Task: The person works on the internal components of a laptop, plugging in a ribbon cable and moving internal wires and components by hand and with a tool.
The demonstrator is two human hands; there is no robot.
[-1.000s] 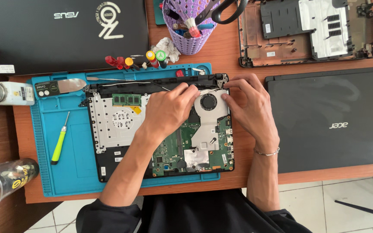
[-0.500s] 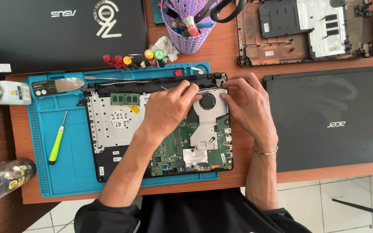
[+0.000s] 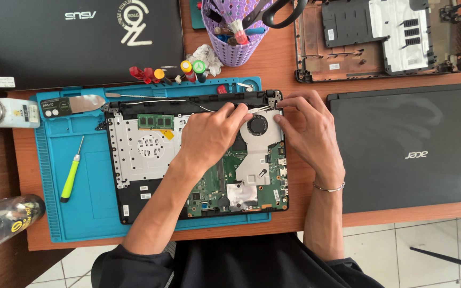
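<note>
From the head view, one opened laptop (image 3: pixel 188 160) lies on the blue mat (image 3: pixel 89 208) with its green board bare, and both hands work at its far edge by the round fan (image 3: pixel 257 126): the left hand (image 3: pixel 212 136) and right hand (image 3: pixel 308 130) each pinch thin white wires (image 3: pixel 260 109) with the fingertips pressed together. Three more laptops ring it: two closed black ones (image 3: pixel 406 149) and one stripped shell (image 3: pixel 380 37). One green-handled screwdriver (image 3: pixel 71 173) lies on the mat, a white-labelled bottle (image 3: pixel 6 112) rests left, and a purple tool cup (image 3: pixel 236 32) stands beyond.

Opened laptop (image 3: pixel 150 154) on mat (image 3: pixel 89 213); screwdriver (image 3: pixel 71 172) left; closed laptop (image 3: pixel 412 144) right.
</note>
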